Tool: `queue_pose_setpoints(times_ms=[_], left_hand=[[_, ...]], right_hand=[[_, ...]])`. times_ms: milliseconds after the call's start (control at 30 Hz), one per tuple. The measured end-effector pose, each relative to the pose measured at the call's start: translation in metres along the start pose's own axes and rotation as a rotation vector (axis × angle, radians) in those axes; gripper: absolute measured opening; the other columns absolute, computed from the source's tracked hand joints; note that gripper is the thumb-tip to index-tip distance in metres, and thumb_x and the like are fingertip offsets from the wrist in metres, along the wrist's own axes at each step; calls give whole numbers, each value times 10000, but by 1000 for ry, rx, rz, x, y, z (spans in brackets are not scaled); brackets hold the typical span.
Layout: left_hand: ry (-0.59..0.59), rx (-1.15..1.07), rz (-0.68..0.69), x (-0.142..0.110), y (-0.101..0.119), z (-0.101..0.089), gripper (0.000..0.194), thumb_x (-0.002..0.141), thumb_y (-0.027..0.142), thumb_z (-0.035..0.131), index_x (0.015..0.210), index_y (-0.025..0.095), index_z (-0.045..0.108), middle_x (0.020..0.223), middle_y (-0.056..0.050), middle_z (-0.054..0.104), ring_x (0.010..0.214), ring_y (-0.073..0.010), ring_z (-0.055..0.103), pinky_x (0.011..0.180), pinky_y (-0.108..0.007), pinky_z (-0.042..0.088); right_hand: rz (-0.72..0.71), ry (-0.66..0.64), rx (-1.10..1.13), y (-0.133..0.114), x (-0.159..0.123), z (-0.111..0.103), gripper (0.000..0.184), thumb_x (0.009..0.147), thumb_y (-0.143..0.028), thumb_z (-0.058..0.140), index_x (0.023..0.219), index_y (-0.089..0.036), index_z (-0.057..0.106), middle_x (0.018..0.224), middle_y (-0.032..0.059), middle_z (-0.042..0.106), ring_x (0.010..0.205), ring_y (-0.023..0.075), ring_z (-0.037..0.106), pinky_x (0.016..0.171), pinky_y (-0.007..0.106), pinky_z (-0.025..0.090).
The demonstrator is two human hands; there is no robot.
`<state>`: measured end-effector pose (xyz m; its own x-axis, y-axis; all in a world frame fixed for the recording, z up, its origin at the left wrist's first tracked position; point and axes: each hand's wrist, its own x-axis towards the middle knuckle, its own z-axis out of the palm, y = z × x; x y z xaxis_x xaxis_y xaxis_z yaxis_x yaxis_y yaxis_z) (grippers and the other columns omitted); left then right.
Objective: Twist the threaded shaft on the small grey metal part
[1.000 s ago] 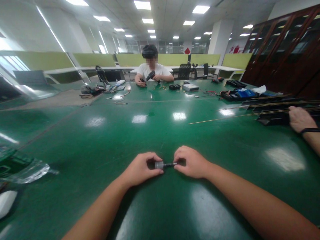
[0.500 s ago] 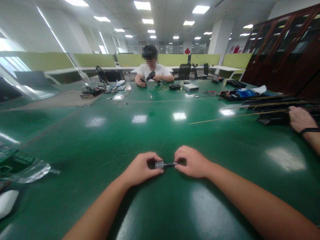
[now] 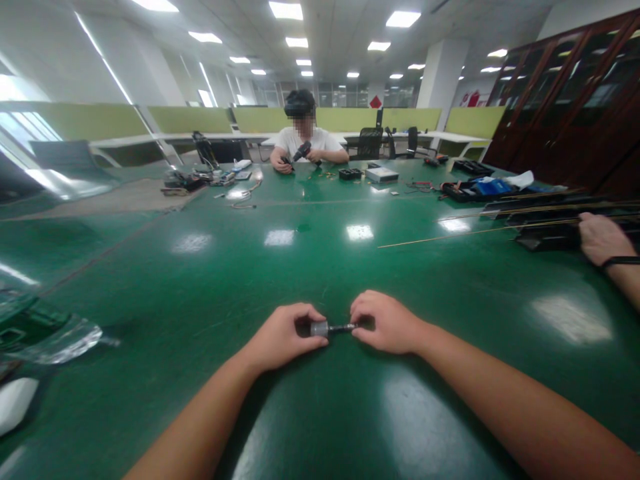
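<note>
Low over the green table, my left hand (image 3: 283, 339) pinches a small grey cylinder (image 3: 319, 329) between thumb and fingers. A thin dark shaft (image 3: 341, 328) sticks out of the cylinder's right side, lying level. At the shaft's far end, the thumb and fingertips of my right hand (image 3: 383, 323) are closed on it. The exact kind of this small piece cannot be made out, nor whether cylinder and shaft are one part. Fingertips hide both of its ends.
Across the green table (image 3: 280, 280) a person (image 3: 307, 143) holds a dark power drill (image 3: 301, 152). Another person's hand (image 3: 603, 239) rests on black parts at right, near thin yellowish rods (image 3: 440, 238). A clear plastic bag (image 3: 60, 343) and a white object (image 3: 17, 403) lie at left.
My right hand has shifted very slightly to the right along the shaft's end. My left hand keeps its pinch on the cylinder.
</note>
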<state>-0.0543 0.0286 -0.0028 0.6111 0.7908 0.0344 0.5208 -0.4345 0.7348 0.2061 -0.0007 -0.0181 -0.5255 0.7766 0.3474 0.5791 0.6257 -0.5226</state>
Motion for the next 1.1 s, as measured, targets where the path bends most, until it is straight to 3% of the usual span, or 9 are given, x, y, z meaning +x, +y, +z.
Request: queue_pose_setpoints(times_ms=[1100], left_hand=[[-4,-19,-19,1,5,-1,272,738,339,791,931,162,718,918,-48,731,858,-209,678,792,-317,535]], right_hand=[[-27,-59,-53,6,-3,-14,78,777,-175,716,852,-193,705,1003,57,719,978,214,634,920,377,503]])
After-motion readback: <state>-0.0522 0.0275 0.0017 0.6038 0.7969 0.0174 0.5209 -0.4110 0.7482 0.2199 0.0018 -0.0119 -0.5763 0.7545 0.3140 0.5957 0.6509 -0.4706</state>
